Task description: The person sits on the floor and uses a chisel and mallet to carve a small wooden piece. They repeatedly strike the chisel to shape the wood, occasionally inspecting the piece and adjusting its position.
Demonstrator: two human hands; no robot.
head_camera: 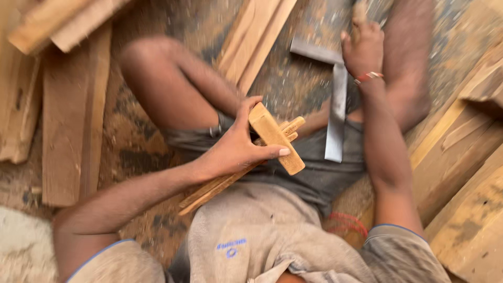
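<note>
The left hand (236, 144) is closed around a short, light-brown rectangular wooden block (275, 137), thumb pressed along its near face and fingers curled over the far side. The block sits crosswise on top of a bundle of thin pale wooden strips (220, 183), which runs diagonally under the palm from lower left to upper right; the strip ends (293, 126) stick out just past the block. Block and strips lie over the person's lap, above the grey shorts (314, 167), between the two bare legs.

The right hand (362, 50) is well apart from the block, up at the top right of the view. It is closed on the corner of a flat grey metal L-shaped square (336, 105), whose long blade hangs down from the hand toward the shorts while the short arm points left across the floor. A red-and-white band (369, 77) circles that wrist. The picture is blurred here, so the exact finger placement on the square cannot be told.

The sawdust-covered floor (293, 84) lies beneath everything. Rough wooden planks (73, 115) lie to the left, a pair of narrower boards (257, 36) lies beyond the left knee, and heavier timber pieces (466, 157) are stacked on the right.
</note>
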